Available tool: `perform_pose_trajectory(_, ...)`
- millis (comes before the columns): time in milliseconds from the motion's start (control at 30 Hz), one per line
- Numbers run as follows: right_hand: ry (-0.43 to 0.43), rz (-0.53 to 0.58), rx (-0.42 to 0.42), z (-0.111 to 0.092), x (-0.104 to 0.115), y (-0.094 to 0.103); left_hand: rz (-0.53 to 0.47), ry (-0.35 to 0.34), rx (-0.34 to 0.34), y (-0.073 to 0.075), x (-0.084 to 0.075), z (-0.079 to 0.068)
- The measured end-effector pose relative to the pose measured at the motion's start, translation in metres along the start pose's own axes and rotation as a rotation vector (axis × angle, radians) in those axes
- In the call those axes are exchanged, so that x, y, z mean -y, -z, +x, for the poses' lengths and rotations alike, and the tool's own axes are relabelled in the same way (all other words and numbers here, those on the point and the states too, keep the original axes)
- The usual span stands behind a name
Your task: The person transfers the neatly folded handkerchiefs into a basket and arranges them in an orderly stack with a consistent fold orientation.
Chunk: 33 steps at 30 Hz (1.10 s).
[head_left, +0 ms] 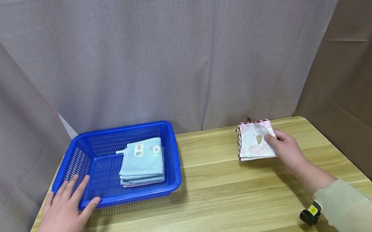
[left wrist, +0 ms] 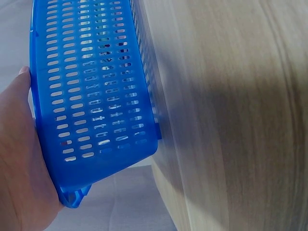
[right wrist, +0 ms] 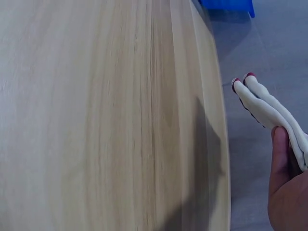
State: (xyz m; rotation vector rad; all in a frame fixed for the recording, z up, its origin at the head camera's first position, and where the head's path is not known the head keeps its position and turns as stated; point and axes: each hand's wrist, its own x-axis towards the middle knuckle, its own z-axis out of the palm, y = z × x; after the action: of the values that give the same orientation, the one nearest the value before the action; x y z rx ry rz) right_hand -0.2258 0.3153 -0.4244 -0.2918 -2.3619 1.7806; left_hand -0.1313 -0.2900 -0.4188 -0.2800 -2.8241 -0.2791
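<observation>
My left hand (head_left: 63,218) lies over the near left corner of a blue plastic basket (head_left: 136,196), its fingers spread and fairly straight across the rim. In the left wrist view the slotted basket wall (left wrist: 91,96) fills the middle, with the hand (left wrist: 21,159) against its rim. Inside the basket, toward its right side, sits a stack of folded light blue towels (head_left: 141,161) bearing a paper label. My right hand (head_left: 289,151) pinches a folded white towel (head_left: 255,141) with red checked edging by its right side. The right wrist view shows this towel (right wrist: 267,108) held above table level.
The wooden table (head_left: 217,210) extends beneath everything. Behind it hangs a grey curtain (head_left: 174,51), and a brown cloth wall (head_left: 370,79) closes off the right side. A black strap device with a yellow label (head_left: 311,213) is at the right cuff.
</observation>
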Motion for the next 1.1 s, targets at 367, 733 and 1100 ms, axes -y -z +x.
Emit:
perform_pose_trajectory(367,0.013,-0.039,0.004,-0.006,0.010,-0.015,-0.002,-0.003,-0.005,-0.001,-0.001,0.000)
perform_pose_trajectory(733,0.037,-0.059,0.025,-0.008,0.014,-0.027,-0.005,-0.005,-0.024,-0.002,0.000,0.000)
perform_pose_trajectory(1100,0.042,0.023,0.038,-0.011,0.022,-0.042,0.000,-0.002,-0.019,-0.001,-0.001,-0.001)
